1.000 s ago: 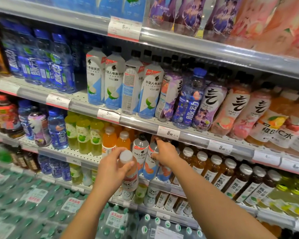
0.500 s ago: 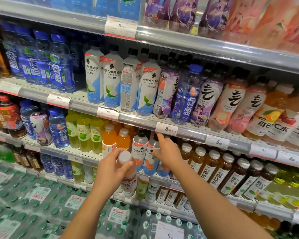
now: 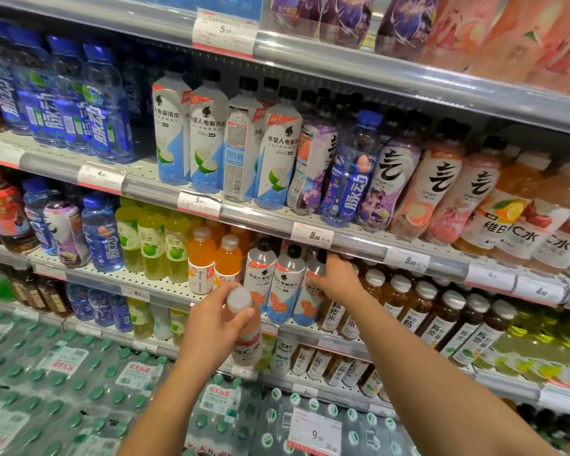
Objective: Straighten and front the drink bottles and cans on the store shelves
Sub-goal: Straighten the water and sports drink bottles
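Observation:
My left hand (image 3: 216, 327) grips a pink-orange drink bottle (image 3: 248, 343) with a white cap, held upright in front of the shelves. My right hand (image 3: 338, 278) reaches into the third shelf and holds a white-and-blue bottle with a black cap (image 3: 311, 292), the rightmost of three such bottles (image 3: 287, 284). Left of them stand two orange bottles (image 3: 226, 263) and green apple drinks (image 3: 152, 245). To the right is a row of brown bottles with white caps (image 3: 422, 311).
The shelf above holds white coconut-water bottles (image 3: 208, 139), one turned label-back (image 3: 241, 149), blue bottles (image 3: 96, 106) and pink and purple bottles (image 3: 435, 189). Shrink-wrapped water packs (image 3: 63, 383) fill the floor level. Price strips (image 3: 313, 236) line the shelf edges.
My right hand has shifted slightly right along the white-and-blue bottles, from the middle one to the rightmost. The left hand still holds its bottle in the same place.

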A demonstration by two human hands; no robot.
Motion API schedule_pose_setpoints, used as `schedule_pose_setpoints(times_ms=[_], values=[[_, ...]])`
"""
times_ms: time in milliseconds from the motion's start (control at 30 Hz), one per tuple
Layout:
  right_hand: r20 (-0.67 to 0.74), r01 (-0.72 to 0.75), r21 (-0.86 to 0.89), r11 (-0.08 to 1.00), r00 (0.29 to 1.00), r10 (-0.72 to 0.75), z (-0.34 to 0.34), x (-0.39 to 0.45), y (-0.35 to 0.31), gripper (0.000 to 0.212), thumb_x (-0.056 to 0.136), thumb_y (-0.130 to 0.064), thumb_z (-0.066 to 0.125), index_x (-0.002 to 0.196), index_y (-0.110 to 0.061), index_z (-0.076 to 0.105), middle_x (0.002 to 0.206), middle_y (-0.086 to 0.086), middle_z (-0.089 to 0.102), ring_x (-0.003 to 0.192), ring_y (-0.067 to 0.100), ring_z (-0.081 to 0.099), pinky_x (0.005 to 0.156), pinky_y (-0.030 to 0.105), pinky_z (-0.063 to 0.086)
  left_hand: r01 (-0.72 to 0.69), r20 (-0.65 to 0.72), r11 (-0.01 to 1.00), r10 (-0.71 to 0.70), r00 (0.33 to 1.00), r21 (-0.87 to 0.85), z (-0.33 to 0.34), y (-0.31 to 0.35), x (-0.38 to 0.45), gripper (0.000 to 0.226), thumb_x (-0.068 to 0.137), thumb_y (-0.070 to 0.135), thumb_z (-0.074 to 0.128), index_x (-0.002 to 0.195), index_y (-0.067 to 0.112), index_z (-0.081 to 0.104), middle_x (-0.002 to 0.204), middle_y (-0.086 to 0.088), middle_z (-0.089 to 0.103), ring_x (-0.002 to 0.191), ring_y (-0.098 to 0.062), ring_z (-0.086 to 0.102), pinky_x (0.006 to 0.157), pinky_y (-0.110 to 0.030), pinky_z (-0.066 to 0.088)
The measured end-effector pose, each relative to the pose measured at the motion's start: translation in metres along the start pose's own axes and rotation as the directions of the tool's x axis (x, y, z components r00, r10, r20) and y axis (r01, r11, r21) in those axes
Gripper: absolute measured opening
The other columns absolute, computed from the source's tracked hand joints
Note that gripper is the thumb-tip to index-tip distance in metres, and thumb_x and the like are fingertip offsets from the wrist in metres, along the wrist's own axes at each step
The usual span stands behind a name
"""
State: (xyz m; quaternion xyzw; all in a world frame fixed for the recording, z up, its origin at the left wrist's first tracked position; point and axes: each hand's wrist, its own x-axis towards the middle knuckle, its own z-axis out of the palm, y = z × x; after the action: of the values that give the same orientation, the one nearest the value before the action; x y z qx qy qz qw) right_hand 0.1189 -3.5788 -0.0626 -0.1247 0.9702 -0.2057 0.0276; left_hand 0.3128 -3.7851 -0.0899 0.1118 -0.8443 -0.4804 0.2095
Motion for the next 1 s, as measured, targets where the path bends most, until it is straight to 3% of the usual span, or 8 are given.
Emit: schedule_pose_setpoints(times_ms=[300, 400, 500, 600, 667, 767, 867, 1000], values=[[0.066, -0.021, -0.070, 0.997, 0.997, 0.026, 0.005, 0.016, 0.001, 0.033, 0.087, -0.033, 0.078, 0.091, -0.016, 0.051, 0.093, 0.008, 0.066, 0.084, 0.028, 0.071, 0.074, 0.047, 0.062, 0.042, 0.031, 0.999, -0.041, 0.999, -0.034, 0.000, -0.001, -0.007, 0.032, 0.086, 0.024, 0.079, 0.108, 0.036, 0.060, 0.098, 0.023, 0.063, 0.091, 0.003, 0.058, 0.068, -0.016, 0.044], [0.052, -0.044, -0.063, 0.997, 0.998, 0.047, 0.005, 0.013, -0.001, 0.036, 0.085, -0.035, 0.080, 0.092, -0.016, 0.050, 0.093, 0.008, 0.067, 0.082, 0.027, 0.071, 0.072, 0.046, 0.063, 0.036, 0.019, 0.999, -0.035, 0.999, -0.029, 0.000, 0.002, -0.006, 0.033, 0.085, 0.025, 0.079, 0.108, 0.037, 0.059, 0.097, 0.024, 0.063, 0.091, 0.003, 0.058, 0.071, -0.023, 0.047], [0.054, -0.057, -0.002, 0.998, 0.997, 0.057, 0.001, 0.000, -0.001, 0.046, 0.083, -0.032, 0.082, 0.110, -0.013, 0.050, 0.106, 0.010, 0.066, 0.092, 0.027, 0.070, 0.078, 0.044, 0.062, 0.034, 0.030, 0.999, -0.033, 0.999, -0.042, 0.003, 0.007, -0.005, 0.034, 0.085, 0.026, 0.080, 0.108, 0.039, 0.058, 0.099, 0.024, 0.064, 0.093, 0.001, 0.060, 0.076, -0.029, 0.052], [-0.055, 0.027, 0.033, 0.999, 0.998, -0.025, 0.001, -0.031, 0.001, 0.075, 0.087, -0.034, 0.078, 0.147, -0.014, 0.037, 0.141, 0.010, 0.053, 0.120, 0.026, 0.059, 0.099, 0.039, 0.054, 0.012, 0.029, 0.999, -0.011, 1.000, -0.033, 0.007, 0.014, -0.003, 0.033, 0.084, 0.029, 0.081, 0.110, 0.036, 0.062, 0.101, 0.021, 0.067, 0.095, -0.002, 0.062, 0.078, -0.032, 0.054], [-0.165, 0.126, 0.112, 0.986, 0.980, -0.107, 0.001, -0.061, 0.003, 0.078, 0.092, -0.036, 0.072, 0.157, -0.021, 0.030, 0.157, 0.002, 0.039, 0.119, 0.012, 0.062, 0.103, 0.036, 0.052, -0.007, 0.024, 1.000, 0.008, 1.000, -0.021, 0.012, 0.022, -0.002, 0.033, 0.082, 0.029, 0.082, 0.108, 0.037, 0.062, 0.099, 0.023, 0.065, 0.094, 0.000, 0.061, 0.076, -0.029, 0.053], [-0.207, 0.204, 0.337, 0.919, 0.968, -0.140, -0.001, -0.106, 0.010, 0.058, 0.092, -0.039, 0.072, 0.145, -0.033, 0.047, 0.145, -0.015, 0.050, 0.093, -0.006, 0.067, 0.083, 0.027, 0.061, -0.035, 0.038, 0.999, 0.034, 0.999, 0.014, 0.022, 0.036, -0.001, 0.035, 0.081, 0.030, 0.083, 0.108, 0.035, 0.061, 0.097, 0.024, 0.063, 0.093, 0.001, 0.059, 0.077, -0.027, 0.051], [-0.054, 0.155, 0.495, 0.855, 0.987, -0.148, -0.010, -0.140, 0.021, 0.061, 0.080, -0.053, 0.080, 0.134, -0.038, 0.056, 0.126, -0.024, 0.061, 0.105, -0.009, 0.064, 0.091, 0.030, 0.059, -0.065, 0.073, 0.998, 0.063, 0.995, 0.025, 0.036, 0.056, -0.002, 0.039, 0.079, 0.035, 0.084, 0.111, 0.035, 0.061, 0.099, 0.022, 0.065, 0.092, 0.005, 0.060, 0.077, -0.022, 0.050], [0.006, 0.211, 0.443, 0.871, 0.971, -0.238, -0.027, -0.157, 0.042, 0.091, 0.067, -0.062, 0.085, 0.145, -0.045, 0.040, 0.134, -0.034, 0.048, 0.123, -0.011, 0.049, 0.104, 0.019, 0.041, -0.141, 0.138, 0.990, 0.137, 0.981, 0.016, 0.062, 0.098, -0.001, 0.036, 0.079, 0.043, 0.082, 0.110, 0.033, 0.067, 0.100, 0.021, 0.069, 0.095, 0.002, 0.063, 0.081, -0.026, 0.054]])
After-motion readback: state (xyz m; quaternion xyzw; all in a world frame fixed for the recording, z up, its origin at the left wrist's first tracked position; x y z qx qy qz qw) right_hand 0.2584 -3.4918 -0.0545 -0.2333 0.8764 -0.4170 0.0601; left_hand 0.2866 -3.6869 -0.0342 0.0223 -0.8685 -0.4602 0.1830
